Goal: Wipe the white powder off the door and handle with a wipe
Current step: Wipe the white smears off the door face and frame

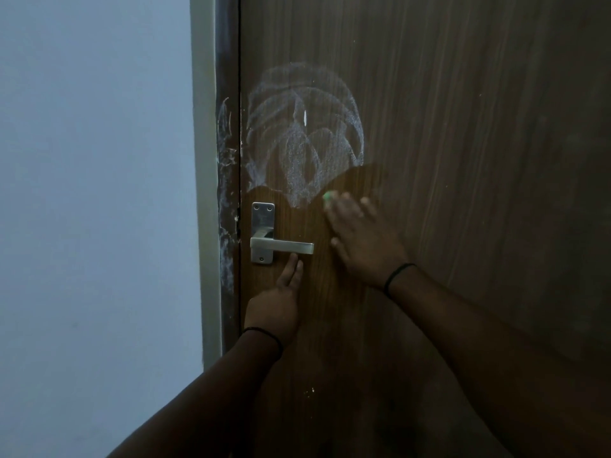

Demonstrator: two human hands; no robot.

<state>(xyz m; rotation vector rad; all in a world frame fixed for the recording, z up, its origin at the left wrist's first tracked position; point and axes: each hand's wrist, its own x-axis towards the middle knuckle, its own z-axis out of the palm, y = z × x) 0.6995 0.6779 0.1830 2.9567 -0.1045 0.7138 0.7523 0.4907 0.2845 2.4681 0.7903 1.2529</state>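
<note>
**Wiping Powder From a Wooden Door: Risks and Count**

Pressing against the wooden door (446, 160), the right hand (360, 233) is laid flat with its fingers spread and straight, and a pale green wipe (328, 196) is pinned beneath the fingertips at the lower right edge of the white powder patch (304, 137). The left hand (281, 292) is held with fingers extended together, their tips touching the underside of the lever handle (282, 247); nothing is gripped by it.

Several risks can be judged from this position. Because the wipe is only pressed and not pinched, it could slip out during a fast stroke. Since only a small part of the wipe shows, it may be loaded quickly, and powder could be smeared rather than lifted. A darker cleared band lies below the patch, and loosened powder could be dropped onto it or onto the handle and its backplate (263, 223). If the lever is pushed upward by the left fingertips, the door might be unlatched and swung away from the pressure. The powder streaks along the door frame (228, 193) could easily be missed.

Counted: one door, one lever handle, one backplate, one wipe, two hands, two dark wristbands, one large powder patch on the door, and one run of streaks on the frame.
</note>
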